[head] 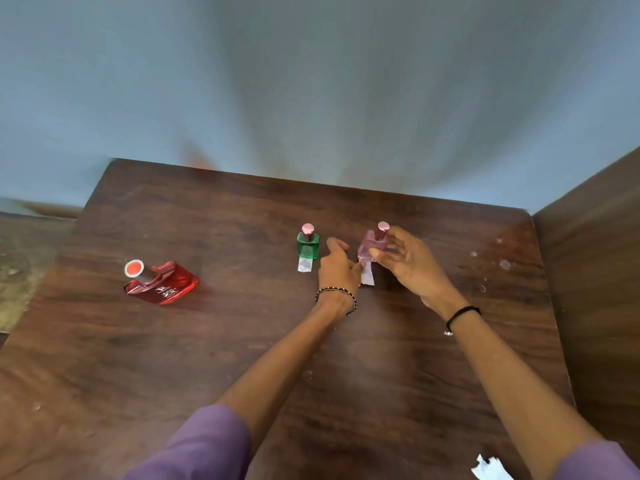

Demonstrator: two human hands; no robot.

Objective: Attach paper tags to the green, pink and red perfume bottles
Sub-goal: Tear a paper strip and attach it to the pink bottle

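From the head camera I see my right hand (405,261) with its grip wrapped around the pink perfume bottle (371,247), fingers on its near face and right side, holding it upright on the bench (242,341) right of centre. My left hand (341,268) sits just left of it, its grip pinching the white paper tag (367,274) that hangs at the bottle's near bottom edge. The pink bottle is square, translucent glass with a round metallic pink cap.

Just to the left stands the green perfume bottle (308,245), the same square glass shape, with a small white tag (305,264) lying at its near base. Well to the left, the red perfume bottle (162,282) is broad, angular and glossy, with a silver collar and red-topped cap. The bench is dark wood grain, scuffed with pale spots. Torn white paper (490,467) lies at the near right edge.
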